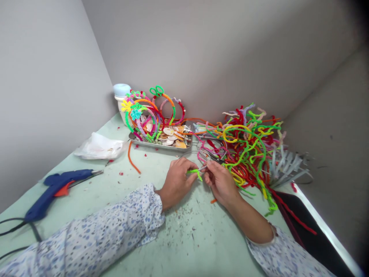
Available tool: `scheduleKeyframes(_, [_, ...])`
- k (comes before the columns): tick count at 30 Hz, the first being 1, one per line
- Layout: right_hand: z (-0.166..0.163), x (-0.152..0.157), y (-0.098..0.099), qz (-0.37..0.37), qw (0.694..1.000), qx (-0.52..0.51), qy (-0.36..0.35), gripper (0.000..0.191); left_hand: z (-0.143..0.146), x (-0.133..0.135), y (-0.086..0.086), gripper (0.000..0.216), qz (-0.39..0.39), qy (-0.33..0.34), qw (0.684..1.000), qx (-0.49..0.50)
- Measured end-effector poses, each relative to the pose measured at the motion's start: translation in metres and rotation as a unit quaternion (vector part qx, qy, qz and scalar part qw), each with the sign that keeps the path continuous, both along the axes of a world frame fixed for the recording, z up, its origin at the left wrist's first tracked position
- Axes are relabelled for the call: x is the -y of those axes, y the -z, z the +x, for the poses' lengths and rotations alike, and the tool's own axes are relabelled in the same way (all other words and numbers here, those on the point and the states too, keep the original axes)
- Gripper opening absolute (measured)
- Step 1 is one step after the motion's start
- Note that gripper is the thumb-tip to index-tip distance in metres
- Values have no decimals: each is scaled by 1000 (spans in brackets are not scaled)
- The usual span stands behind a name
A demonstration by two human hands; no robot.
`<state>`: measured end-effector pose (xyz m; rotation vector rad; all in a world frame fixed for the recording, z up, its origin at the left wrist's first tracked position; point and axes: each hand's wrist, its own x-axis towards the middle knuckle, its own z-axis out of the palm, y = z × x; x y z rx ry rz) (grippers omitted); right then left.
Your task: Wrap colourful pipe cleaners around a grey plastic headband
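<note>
My left hand (176,181) and my right hand (220,181) meet over the pale green table (173,238). Between their fingertips is a short bright green pipe cleaner (196,172) wound on a thin grey headband (203,167). The left hand pinches the green piece; the right hand grips the band's end. A tangled heap of coloured pipe cleaners (248,142) lies just beyond the right hand.
A metal tray (161,144) of seashells holds several decorated headbands (150,111), with a white jar (121,96) behind. A blue glue gun (57,186) and its cord lie at left, near a plastic bag (99,147). Grey plain headbands (285,165) sit at right beside a dark tray (311,227).
</note>
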<state>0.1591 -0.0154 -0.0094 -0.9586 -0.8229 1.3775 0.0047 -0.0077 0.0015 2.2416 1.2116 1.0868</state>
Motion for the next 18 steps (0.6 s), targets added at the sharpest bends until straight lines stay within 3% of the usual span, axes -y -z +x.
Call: scheduleKeyframes(18, [0,2,1,9,1000,13,-3,26,-1,2,-2,1,-18,-1,1000,17])
